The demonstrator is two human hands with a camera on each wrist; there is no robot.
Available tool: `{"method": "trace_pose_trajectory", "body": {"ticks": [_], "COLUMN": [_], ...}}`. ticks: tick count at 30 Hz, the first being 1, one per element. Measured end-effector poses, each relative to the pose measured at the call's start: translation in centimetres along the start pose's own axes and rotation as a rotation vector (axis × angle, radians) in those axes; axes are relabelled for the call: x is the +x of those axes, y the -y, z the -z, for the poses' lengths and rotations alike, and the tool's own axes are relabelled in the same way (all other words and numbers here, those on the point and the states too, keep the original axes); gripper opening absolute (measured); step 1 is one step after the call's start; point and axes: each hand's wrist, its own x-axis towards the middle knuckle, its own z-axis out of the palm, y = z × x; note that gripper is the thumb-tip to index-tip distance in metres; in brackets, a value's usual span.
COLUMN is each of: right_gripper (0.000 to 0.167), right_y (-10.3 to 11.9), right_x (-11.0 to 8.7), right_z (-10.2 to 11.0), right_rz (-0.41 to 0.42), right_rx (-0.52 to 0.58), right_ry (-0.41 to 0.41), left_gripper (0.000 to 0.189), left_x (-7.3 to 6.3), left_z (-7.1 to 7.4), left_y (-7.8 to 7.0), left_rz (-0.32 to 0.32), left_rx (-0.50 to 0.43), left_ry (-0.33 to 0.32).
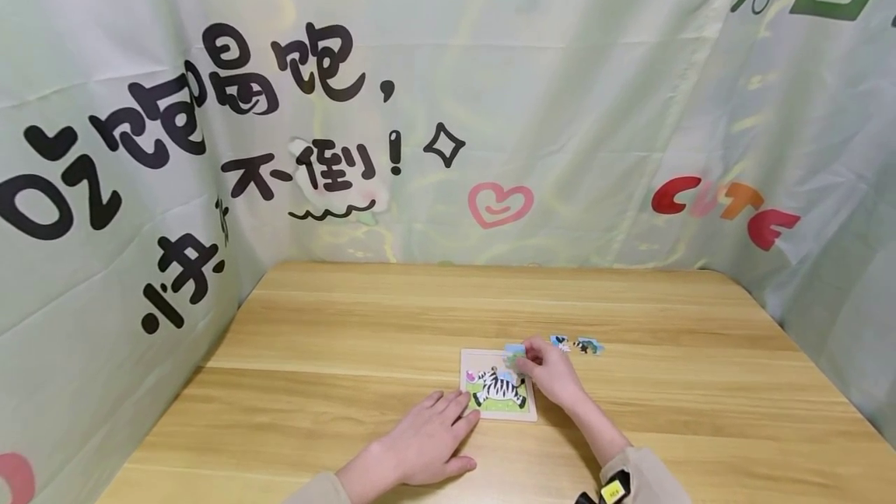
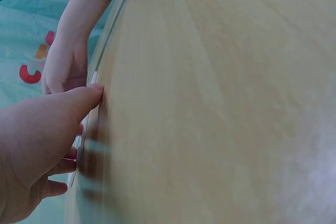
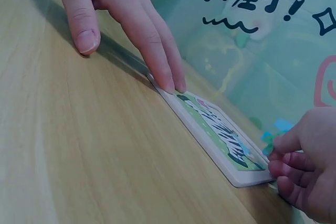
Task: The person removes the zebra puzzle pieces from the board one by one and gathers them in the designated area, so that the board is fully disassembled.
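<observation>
A zebra jigsaw puzzle in a pale square frame (image 1: 498, 415) lies flat on the wooden table, its lower part filled with the zebra and green grass. My left hand (image 1: 432, 435) rests at the puzzle's left edge, fingers straight, fingertips touching the frame. Over the upper right corner my right hand (image 1: 554, 370) pinches a blue and green puzzle piece (image 1: 514, 351) between thumb and fingers. In the right wrist view that puzzle piece (image 3: 274, 134) is held just above the frame's far side. Part of it is hidden behind the fingers.
Beyond the right hand lie two loose puzzle pieces, one blue and white (image 1: 560, 343) and one with a dark animal pattern (image 1: 589, 346). The wooden table (image 1: 336, 333) is bounded behind and at the sides by a printed curtain (image 1: 581, 115).
</observation>
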Motion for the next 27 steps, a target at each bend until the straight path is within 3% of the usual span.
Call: {"method": "trace_pose_trajectory", "body": {"ticks": [5, 13, 20, 27], "right_gripper": [0.008, 0.025, 0.033, 0.042], "right_y": [-0.1, -0.8, -2.6, -4.7], "right_x": [0.0, 0.0, -0.5, -1.1], "right_z": [0.3, 2.0, 4.8, 8.7], "right_rz": [-0.033, -0.041, -0.092, -0.194], "right_rx": [0.046, 0.051, 0.111, 0.192], "right_ry": [-0.002, -0.012, -0.015, -0.04], "left_gripper": [0.066, 0.066, 0.066, 0.065], "left_x": [-0.2, -0.1, -0.1, -0.2], "left_z": [0.1, 0.0, 0.0, -0.1], "left_y": [0.0, 0.0, -0.1, -0.2], "left_rz": [0.001, 0.006, 0.006, 0.009], "left_rx": [0.005, 0.012, 0.021, 0.011], "left_ry": [0.004, 0.008, 0.001, -0.002]}}
